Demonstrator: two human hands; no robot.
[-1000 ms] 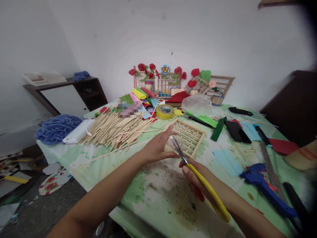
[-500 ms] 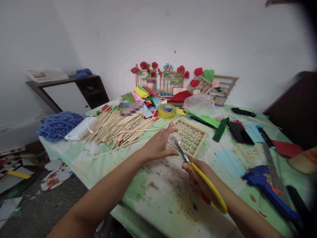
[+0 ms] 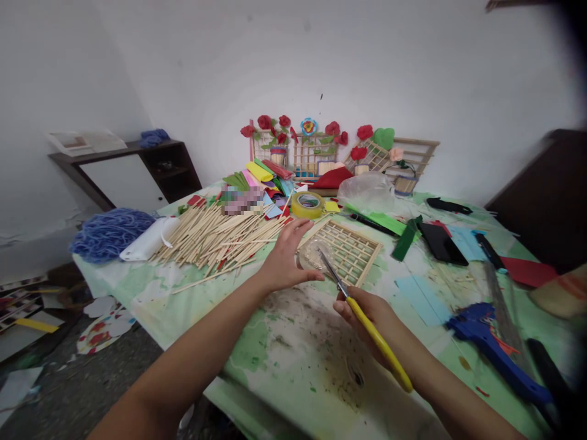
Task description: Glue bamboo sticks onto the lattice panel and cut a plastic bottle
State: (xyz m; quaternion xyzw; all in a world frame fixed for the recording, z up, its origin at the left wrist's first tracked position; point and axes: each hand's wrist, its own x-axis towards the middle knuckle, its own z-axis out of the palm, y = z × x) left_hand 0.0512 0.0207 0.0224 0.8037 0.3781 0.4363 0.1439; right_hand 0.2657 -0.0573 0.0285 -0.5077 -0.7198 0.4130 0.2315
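My left hand (image 3: 287, 260) is open, its thumb and fingers spread around the near-left side of a clear, crinkled round plastic piece (image 3: 312, 252). Whether the hand touches this piece, I cannot tell. My right hand (image 3: 369, 315) grips a pair of scissors (image 3: 378, 339) with yellow handles. The blades point away to the upper left and their tips lie over the clear piece; the blades look closed together. Just beyond, a flat lattice of thin wooden sticks (image 3: 369, 260) lies on the table, partly overlapped by the clear piece and blades.
Loose wooden sticks (image 3: 206, 238) and a tape roll (image 3: 307, 205) lie further back. Blue yarn (image 3: 112, 232) is at left. A phone (image 3: 443, 243), a cutter knife (image 3: 490, 252) and a blue glue gun (image 3: 499, 357) lie right. Flower-decorated lattices (image 3: 307, 153) lean on the wall.
My left hand has drawn back to the left, uncovering more of the clear piece. The scissors have turned slightly in my right hand, so the red inner handle no longer shows.
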